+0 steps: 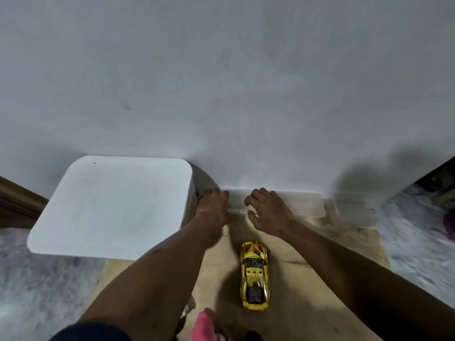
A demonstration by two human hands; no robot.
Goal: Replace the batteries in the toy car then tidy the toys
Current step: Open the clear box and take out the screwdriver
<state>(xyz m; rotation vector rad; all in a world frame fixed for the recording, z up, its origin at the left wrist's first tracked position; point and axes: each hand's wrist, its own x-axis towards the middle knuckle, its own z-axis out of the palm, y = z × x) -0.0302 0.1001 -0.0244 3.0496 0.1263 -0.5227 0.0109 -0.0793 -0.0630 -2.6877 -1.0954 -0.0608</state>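
Yellow toy car [254,275] is seen in the head view, sat on its wheels on a tan mat [320,279], nose toward 12 o'clock, untouched. Both hands are stretched beyond it: left hand [214,205] at 11 o'clock of the car, right hand [268,209] at 12. Fingers are loosely spread at a low white ledge [302,203] by the wall, with nothing gripped in either. A white box [110,205] is parked at 10 o'clock. The car is reckoned light and stiff, its shiny shell probably slick. So it's best pinched across the flanks between the wheels, not by thin trim, then flipped for the battery hatch, presumably underneath.
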